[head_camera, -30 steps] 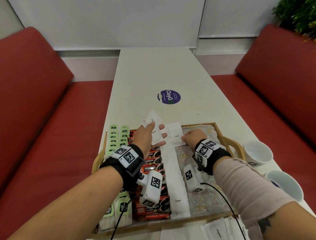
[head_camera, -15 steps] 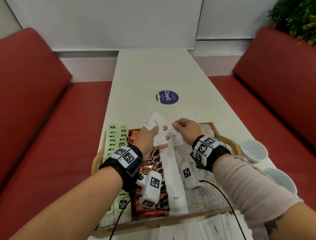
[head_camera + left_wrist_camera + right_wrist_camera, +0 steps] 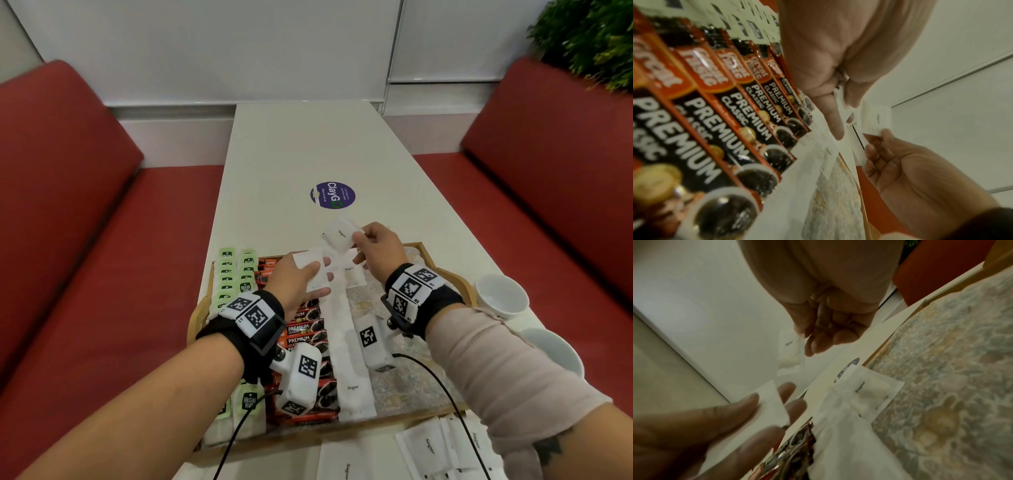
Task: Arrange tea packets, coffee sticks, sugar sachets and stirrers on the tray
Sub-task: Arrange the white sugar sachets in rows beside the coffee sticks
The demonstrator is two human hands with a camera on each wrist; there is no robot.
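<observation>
A wooden tray (image 3: 445, 274) holds green tea packets (image 3: 245, 286) at its left, red-and-black coffee sticks (image 3: 303, 330) (image 3: 740, 113) beside them, then a column of white sugar sachets (image 3: 351, 370). My left hand (image 3: 317, 277) hovers over the coffee sticks and holds a small stack of sugar sachets (image 3: 310, 265) (image 3: 766, 402) between thumb and fingers. My right hand (image 3: 361, 241) (image 3: 875, 139) pinches one sugar sachet (image 3: 340, 236) (image 3: 790, 353) by its edge, raised above the tray's far edge. I see no stirrers.
Two white cups (image 3: 501, 296) (image 3: 553, 346) stand right of the tray. Loose sugar sachets (image 3: 431, 448) lie on the table in front of it. A purple sticker (image 3: 332, 195) marks the white table (image 3: 308, 144). Red benches (image 3: 85, 240) flank the table.
My right hand left the sachet it pressed on the tray, went to my left hand's stack and has pulled one sachet up and away. The left hand stayed in place.
</observation>
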